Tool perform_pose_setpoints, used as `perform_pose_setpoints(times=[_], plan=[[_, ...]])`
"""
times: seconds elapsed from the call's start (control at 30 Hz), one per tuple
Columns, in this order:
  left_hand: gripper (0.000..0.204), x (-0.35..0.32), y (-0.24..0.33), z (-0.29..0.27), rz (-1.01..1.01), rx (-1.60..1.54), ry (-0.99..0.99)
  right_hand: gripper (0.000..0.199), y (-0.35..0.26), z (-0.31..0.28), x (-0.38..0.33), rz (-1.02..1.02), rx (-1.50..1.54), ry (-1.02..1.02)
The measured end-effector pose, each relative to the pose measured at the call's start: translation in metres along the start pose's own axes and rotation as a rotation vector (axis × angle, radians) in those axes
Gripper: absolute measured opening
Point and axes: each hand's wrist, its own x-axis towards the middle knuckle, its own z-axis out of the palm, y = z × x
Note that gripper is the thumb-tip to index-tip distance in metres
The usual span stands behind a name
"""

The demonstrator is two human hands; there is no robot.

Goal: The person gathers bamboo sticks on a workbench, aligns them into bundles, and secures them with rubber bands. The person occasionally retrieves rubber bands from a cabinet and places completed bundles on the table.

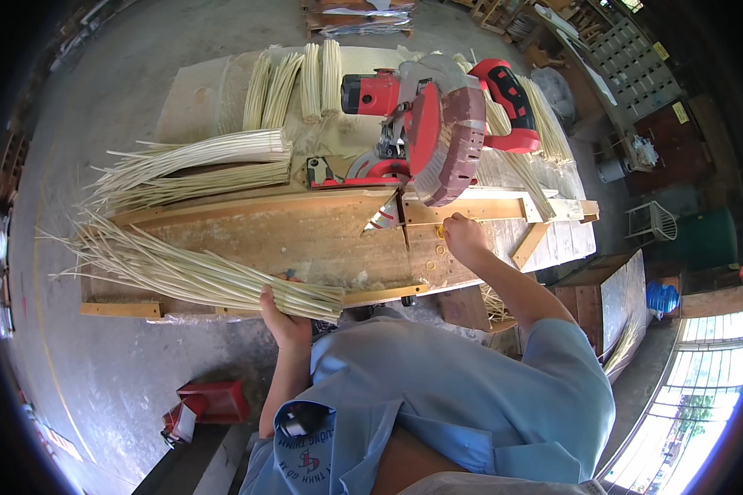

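My left hand (284,318) is closed around the cut end of a loose bundle of pale, thin rattan-like canes (190,268). That bundle slants over the near left part of the wooden worktable, its far ends fanned out past the left edge. My right hand (466,238) is down on the table, fingers curled together at a yellow rubber band (440,233). More yellow rubber bands (430,265) lie just beside it on the wood. Beyond my right hand stands a red and grey miter saw (437,124), its head raised over a wooden fence (462,210).
Other cane bundles lie behind the left side of the table (215,157) and along its back (309,82). A wooden strip (384,294) edges the near side. Red container (223,402) at lower left; wooden boxes (582,301) on the right.
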Motion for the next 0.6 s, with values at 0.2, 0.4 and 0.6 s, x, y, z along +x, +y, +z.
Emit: perform_pose_setpoints(times=[0.2, 0.4, 0.6], plan=[[0.041, 0.007, -0.007, 0.002, -0.008, 0.114, 0.028, 0.016, -0.054, 0.008, 0.021, 0.066, 0.194, 0.095], [0.045, 0.015, 0.000, -0.011, -0.077, 0.115, -0.096, 0.021, -0.106, 0.033, 0.080, 0.186, 0.097, -0.150], [0.051, 0.014, 0.001, -0.013, -0.170, 0.161, -0.049, 0.021, -0.109, 0.033, 0.087, 0.237, 0.174, -0.181]])
